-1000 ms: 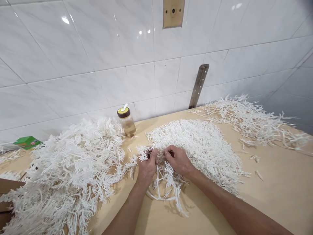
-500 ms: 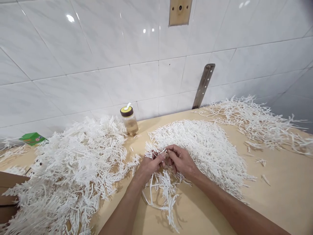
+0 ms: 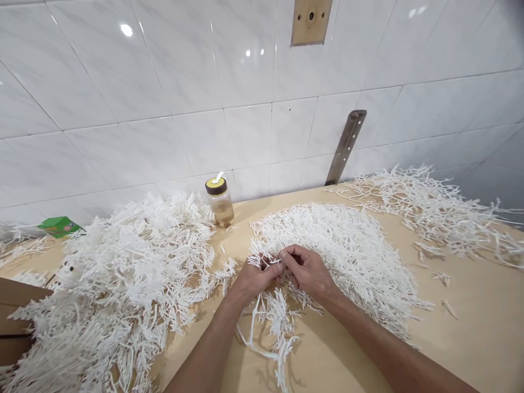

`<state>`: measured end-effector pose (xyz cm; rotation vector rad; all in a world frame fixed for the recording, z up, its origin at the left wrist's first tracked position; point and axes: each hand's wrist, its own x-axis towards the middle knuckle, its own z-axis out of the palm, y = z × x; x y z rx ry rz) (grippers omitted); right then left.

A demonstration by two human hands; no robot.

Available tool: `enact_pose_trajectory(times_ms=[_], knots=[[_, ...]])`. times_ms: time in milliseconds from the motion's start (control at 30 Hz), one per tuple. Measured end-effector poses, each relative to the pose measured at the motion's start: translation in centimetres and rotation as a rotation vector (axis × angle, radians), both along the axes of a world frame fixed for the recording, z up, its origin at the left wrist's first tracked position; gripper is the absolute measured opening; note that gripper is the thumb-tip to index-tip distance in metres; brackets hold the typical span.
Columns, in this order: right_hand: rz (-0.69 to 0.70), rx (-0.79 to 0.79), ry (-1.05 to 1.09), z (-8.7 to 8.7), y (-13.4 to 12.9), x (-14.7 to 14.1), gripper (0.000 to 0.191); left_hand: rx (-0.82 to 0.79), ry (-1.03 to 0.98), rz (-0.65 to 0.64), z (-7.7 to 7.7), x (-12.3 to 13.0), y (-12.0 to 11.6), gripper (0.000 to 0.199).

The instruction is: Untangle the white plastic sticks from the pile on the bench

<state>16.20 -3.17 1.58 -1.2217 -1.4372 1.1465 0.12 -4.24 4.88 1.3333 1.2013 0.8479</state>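
My left hand [image 3: 257, 277] is closed on a thin white branching sprig [image 3: 261, 257], whose fringed tip sticks out past the fingers. Close against it, my right hand [image 3: 306, 273] pinches the sprig's other end between thumb and fingertips. Below my hands hangs or lies a larger white branched piece [image 3: 280, 322] with curved stems; whether it joins the sprig I cannot tell. Just beyond and to the right spreads a flat heap of short white sprigs [image 3: 327, 234]. On my left rises a tall, loose pile of white branching pieces [image 3: 143, 267].
A jar with a dark and yellow lid [image 3: 220, 202] stands by the tiled wall. Bare white stems [image 3: 434, 210] lie at the back right. A metal bracket [image 3: 347, 147] leans up the wall. A green box [image 3: 59, 226] and a brown carton [image 3: 18, 314] sit at the left.
The view has shifted slightly, so the surroundings sit a little further right. My hands stay together on the sprig, with the fingers of both a bit closer to each other.
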Motion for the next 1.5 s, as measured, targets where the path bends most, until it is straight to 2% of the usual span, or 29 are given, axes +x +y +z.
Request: enact_pose_trajectory(times_ms=[167,267,367,567,767,1000,1133,1333,1500], knots=[[-0.072,0.005,0.037,-0.2,0.0,0.0,0.036,-0.001,-0.120,0.115,-1.5,-0.2,0.5,0.046],[-0.080,0.004,0.058,-0.3,-0.1,-0.1,0.036,-0.044,-0.317,0.223,-2.6,0.0,0.9,0.042],[-0.052,0.005,0.051,-0.3,-0.1,-0.2,0.036,-0.042,-0.434,0.257,-2.8,0.3,1.1,0.041],[0.116,-0.042,0.048,-0.3,-0.4,-0.2,0.039,-0.043,-0.404,0.284,-2.1,0.5,0.8,0.045],[0.217,-0.190,0.103,-0.4,-0.3,-0.2,0.046,-0.021,-0.344,0.278,-3.0,0.3,0.9,0.043],[0.168,-0.169,0.063,-0.5,-0.1,-0.4,0.037,0.019,-0.298,0.320,-2.5,0.8,0.6,0.045],[0.188,-0.152,0.046,-0.6,0.0,-0.3,0.033,-0.002,-0.323,0.311,-2.0,1.0,0.4,0.045],[0.089,-0.146,0.064,-1.0,0.1,-0.4,0.032,-0.024,-0.324,0.313,-1.9,0.9,0.3,0.044],[0.089,-0.137,0.115,-1.0,0.0,-0.5,0.031,-0.015,-0.301,0.317,-1.8,1.0,0.2,0.044]])
